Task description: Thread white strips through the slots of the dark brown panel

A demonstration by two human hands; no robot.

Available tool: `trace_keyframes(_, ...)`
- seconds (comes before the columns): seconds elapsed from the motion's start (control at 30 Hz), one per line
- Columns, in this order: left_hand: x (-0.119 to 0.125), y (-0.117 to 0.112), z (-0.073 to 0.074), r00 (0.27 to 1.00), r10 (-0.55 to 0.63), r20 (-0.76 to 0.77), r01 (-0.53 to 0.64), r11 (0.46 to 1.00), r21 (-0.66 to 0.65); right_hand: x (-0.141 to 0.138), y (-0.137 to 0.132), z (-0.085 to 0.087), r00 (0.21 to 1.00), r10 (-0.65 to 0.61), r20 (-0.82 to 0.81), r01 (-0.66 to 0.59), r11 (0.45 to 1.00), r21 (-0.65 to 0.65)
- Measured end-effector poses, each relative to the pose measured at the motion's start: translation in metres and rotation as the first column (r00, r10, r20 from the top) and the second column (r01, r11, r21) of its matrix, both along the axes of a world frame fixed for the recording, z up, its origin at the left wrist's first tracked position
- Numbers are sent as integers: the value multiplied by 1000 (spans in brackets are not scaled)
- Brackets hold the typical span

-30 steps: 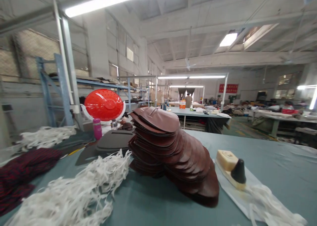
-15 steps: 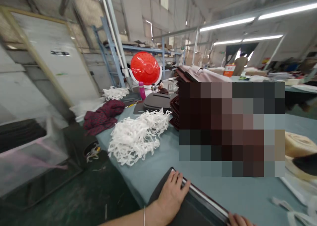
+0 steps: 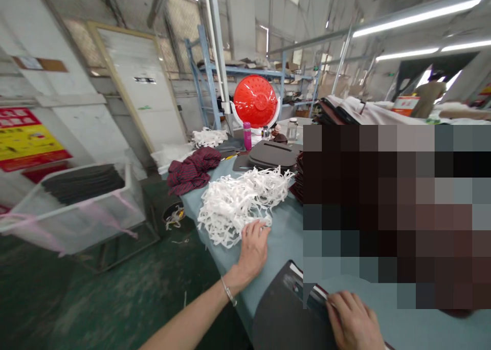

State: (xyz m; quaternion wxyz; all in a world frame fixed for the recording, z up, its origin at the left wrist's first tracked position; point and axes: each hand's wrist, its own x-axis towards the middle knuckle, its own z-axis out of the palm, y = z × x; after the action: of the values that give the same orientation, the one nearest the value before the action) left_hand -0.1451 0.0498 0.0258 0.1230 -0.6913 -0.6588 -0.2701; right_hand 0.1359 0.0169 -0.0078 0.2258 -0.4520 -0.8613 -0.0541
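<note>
My left hand [image 3: 253, 247] reaches out over the table edge, fingers spread and lying on the near rim of a heap of white strips [image 3: 240, 201]. Down at the lower right, my right hand [image 3: 355, 322] presses on a dark curved piece [image 3: 286, 314] with a white edge strip, fingers bent over that edge. The piece hangs partly over the grey-green table [image 3: 282, 240]. A stack of brown pieces to the right is mostly covered by a blurred block.
A red plaid cloth [image 3: 192, 168], dark grey moulded pieces [image 3: 272, 153], a pink bottle [image 3: 247, 135] and a red round fan [image 3: 255, 102] stand further back. A clear bin of dark sheets [image 3: 80, 201] sits on the green floor at left. Blue shelving stands behind.
The view swung left and down. My left hand left the dark piece and moved forward onto the white strips. My right hand came further into view on the piece's edge.
</note>
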Motion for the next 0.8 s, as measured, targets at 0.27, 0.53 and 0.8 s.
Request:
trace_keyframes(0.27, -17, 21, 2, 992, 125, 31, -128, 987, 94, -139, 93, 48, 844, -79, -530, -188, 882, -432)
trace_keyframes(0.53, -13, 32, -9, 992, 88, -90, -82, 995, 65, -211, 153, 26, 615, -349, -707, -257, 759, -599)
trace_keyframes(0.8, -45, 39, -16, 991, 31, -130, -37, 998, -43, -127, 133, 25, 239, -565, -789, -494, 629, -600)
